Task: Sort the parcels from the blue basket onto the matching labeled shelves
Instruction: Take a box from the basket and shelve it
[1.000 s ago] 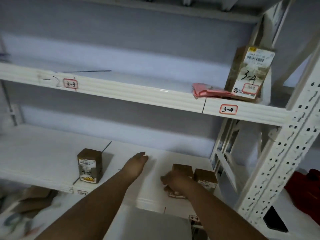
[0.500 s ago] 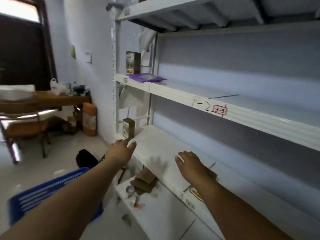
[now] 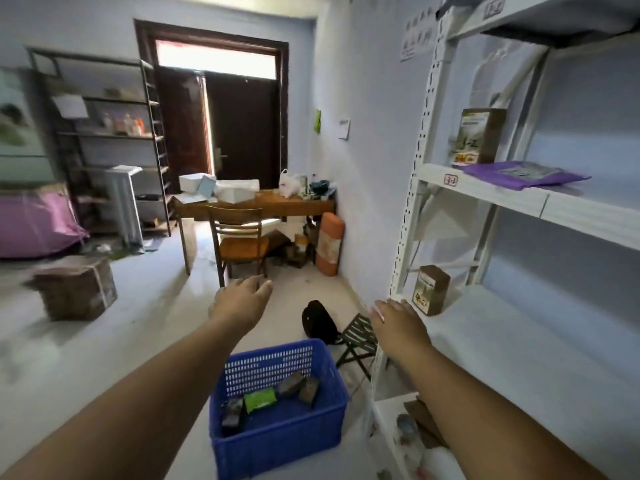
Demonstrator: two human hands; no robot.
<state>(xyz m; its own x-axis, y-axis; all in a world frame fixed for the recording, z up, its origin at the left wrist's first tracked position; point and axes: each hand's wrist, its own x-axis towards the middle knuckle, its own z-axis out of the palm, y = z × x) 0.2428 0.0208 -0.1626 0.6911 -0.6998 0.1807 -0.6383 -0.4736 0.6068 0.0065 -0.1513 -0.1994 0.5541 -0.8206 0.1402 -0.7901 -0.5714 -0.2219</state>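
- Head view: shelf label [image 3: 451, 180] is reading "3-2", below an upright brown parcel [image 3: 479, 136].
- Blue basket [image 3: 277, 431] is sitting on the floor, holding parcels [image 3: 260, 400] lying at mixed angles.
- Left hand [image 3: 240, 299] and right hand [image 3: 398, 322] are hovering with fingers extended, gripping nothing.

Blue basket [image 3: 277, 441] with a slotted grid wall; inside, a bright green parcel [image 3: 260, 400] among dark brown boxes [image 3: 299, 386]. White shelving [image 3: 519, 199], a purple mailer [image 3: 523, 174] under a brown carton [image 3: 479, 136]. Orange-brown chair [image 3: 239, 242], dark brown door [image 3: 242, 129], pale lilac-blue wall [image 3: 367, 133], pink cover [image 3: 34, 223].
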